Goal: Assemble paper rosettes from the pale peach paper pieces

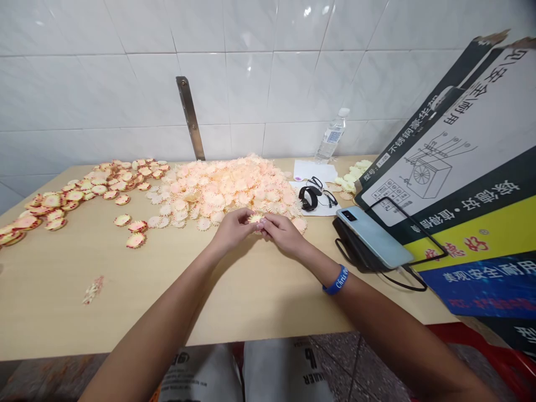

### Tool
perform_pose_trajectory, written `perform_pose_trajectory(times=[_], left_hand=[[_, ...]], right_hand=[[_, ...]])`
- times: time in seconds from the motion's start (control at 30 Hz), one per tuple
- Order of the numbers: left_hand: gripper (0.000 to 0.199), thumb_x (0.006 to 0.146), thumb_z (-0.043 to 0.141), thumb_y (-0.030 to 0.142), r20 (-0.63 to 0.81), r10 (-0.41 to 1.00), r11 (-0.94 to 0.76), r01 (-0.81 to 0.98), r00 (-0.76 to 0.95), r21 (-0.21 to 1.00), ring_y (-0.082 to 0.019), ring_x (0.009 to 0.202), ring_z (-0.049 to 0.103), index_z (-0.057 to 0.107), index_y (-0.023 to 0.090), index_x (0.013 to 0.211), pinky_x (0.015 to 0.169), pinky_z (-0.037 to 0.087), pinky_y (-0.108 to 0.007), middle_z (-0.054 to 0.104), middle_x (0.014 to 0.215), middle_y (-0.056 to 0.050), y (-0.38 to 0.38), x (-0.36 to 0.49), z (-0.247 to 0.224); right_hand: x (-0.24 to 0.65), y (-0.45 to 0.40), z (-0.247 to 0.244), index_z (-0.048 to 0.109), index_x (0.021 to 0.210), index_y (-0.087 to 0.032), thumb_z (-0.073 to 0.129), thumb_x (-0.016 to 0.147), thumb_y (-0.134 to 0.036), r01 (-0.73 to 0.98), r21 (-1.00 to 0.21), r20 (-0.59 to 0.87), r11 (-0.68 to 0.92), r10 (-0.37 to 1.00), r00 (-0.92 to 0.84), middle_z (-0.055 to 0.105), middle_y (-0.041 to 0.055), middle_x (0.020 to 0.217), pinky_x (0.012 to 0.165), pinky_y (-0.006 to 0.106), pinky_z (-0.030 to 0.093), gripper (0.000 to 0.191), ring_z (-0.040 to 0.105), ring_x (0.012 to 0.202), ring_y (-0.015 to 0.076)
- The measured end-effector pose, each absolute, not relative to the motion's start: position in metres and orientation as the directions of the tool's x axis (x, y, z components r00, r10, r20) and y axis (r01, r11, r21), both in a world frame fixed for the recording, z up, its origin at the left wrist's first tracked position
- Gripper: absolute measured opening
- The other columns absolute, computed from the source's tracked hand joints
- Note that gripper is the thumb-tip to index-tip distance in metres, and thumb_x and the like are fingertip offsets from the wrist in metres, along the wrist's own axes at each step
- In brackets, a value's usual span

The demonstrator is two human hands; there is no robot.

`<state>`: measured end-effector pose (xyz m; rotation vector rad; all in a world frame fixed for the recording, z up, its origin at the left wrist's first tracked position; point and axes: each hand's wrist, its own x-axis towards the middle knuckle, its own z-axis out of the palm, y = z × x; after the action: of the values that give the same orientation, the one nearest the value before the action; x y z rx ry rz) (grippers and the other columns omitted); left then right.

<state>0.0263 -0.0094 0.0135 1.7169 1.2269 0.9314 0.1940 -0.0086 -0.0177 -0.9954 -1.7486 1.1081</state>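
Both hands meet over the table, at the near edge of a big heap of pale pink frilled flower-shaped pieces. Between my fingertips is a small cream artificial flower; the fingers hide much of it. My left hand pinches it from the left, and my right hand from the right. Cream flowers with red edges lie in a long row at the left. A few more such flowers rest closer, left of the heap. A small pile of thin strips sits at the front left.
Right of the heap are glasses, a black wristband and a water bottle. A light blue phone with a cable leans on a black object. A large printed cardboard box stands on the right; a tiled wall bounds the back.
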Motion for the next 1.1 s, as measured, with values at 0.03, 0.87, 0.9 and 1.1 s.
perform_pose_trajectory(times=[0.03, 0.87, 0.9, 1.1], left_hand=[[0.024, 0.071, 0.068, 0.039, 0.095, 0.966, -0.178, 0.352, 0.241, 0.919, -0.014, 0.061, 0.056, 0.06, 0.016, 0.071, 0.059, 0.043, -0.025, 0.06, 0.062, 0.0, -0.009, 0.026, 0.012], [0.028, 0.085, 0.058, 0.041, 0.336, 0.92, -0.389, 0.373, 0.2, 0.843, -0.02, 0.089, 0.068, 0.074, 0.018, 0.087, 0.072, 0.054, -0.026, 0.074, 0.091, -0.006, -0.01, 0.024, 0.004], [0.032, 0.087, 0.055, 0.041, 0.331, 0.937, -0.347, 0.371, 0.109, 0.861, -0.019, 0.079, 0.068, 0.073, 0.016, 0.08, 0.068, 0.054, -0.026, 0.073, 0.081, -0.005, -0.007, 0.021, 0.003], [0.029, 0.085, 0.056, 0.036, 0.405, 0.885, -0.234, 0.53, -0.231, 0.815, -0.026, 0.108, 0.065, 0.07, 0.016, 0.1, 0.092, 0.052, -0.037, 0.071, 0.112, -0.011, 0.017, -0.013, 0.011]], right_hand=[[0.194, -0.009, -0.018, 0.049, 0.066, -0.019, 0.044, 0.092, -0.043, 0.168, -0.94, 0.218, 0.296, 0.903, -0.369, 0.048, -0.0024, 0.06, 0.053, 0.024, 0.034, 0.036, 0.043, 0.054, 0.0103], [0.192, -0.009, -0.017, 0.049, 0.058, -0.018, 0.052, 0.087, -0.048, 0.072, -0.976, 0.168, 0.206, 0.921, -0.352, 0.046, -0.0042, 0.049, 0.046, 0.024, 0.029, 0.041, 0.038, 0.044, 0.0084], [0.192, -0.01, -0.016, 0.048, 0.058, -0.018, 0.053, 0.087, -0.049, 0.087, -0.974, 0.163, 0.208, 0.918, -0.361, 0.046, -0.004, 0.049, 0.046, 0.024, 0.029, 0.042, 0.039, 0.044, 0.0084], [0.193, -0.014, -0.014, 0.046, 0.056, -0.018, 0.055, 0.086, -0.051, 0.132, -0.968, 0.155, 0.215, 0.92, -0.36, 0.046, -0.0035, 0.051, 0.047, 0.023, 0.031, 0.046, 0.04, 0.048, 0.0082]])
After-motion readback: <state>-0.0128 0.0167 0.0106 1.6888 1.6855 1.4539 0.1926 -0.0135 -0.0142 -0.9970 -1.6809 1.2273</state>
